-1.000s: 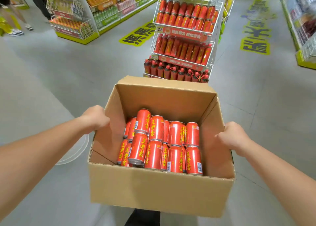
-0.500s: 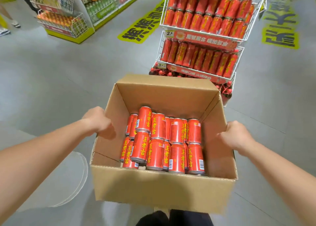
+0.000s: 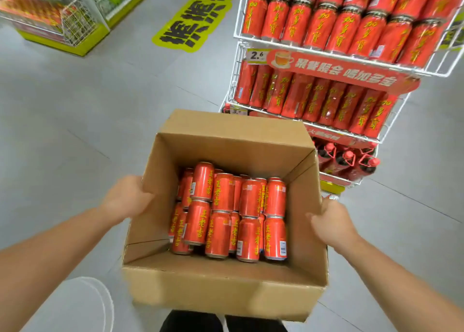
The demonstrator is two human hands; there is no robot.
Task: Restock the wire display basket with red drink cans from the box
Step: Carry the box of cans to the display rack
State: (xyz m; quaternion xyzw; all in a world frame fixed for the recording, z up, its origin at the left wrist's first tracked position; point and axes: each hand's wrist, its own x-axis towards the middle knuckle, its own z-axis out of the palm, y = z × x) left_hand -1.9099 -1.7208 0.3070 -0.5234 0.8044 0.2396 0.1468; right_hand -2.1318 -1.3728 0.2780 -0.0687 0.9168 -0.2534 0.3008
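Our fingers [image 3: 141,196] curl over the side walls of the box [image 3: 221,289], left hand [image 3: 125,201] and right hand [image 3: 331,221] gripping opposite rims. We hold it just near of the wire display basket [image 3: 276,45]. It is likely heavy with loose, slick red drink cans [image 3: 226,211], so a hold underneath would spare the soft cardboard.

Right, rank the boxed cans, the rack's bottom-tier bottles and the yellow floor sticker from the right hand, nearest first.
1. cans: just left of the right hand, inside the box it grips.
2. bottles: ahead, low on the wire rack.
3. yellow floor sticker: far ahead, to the left.
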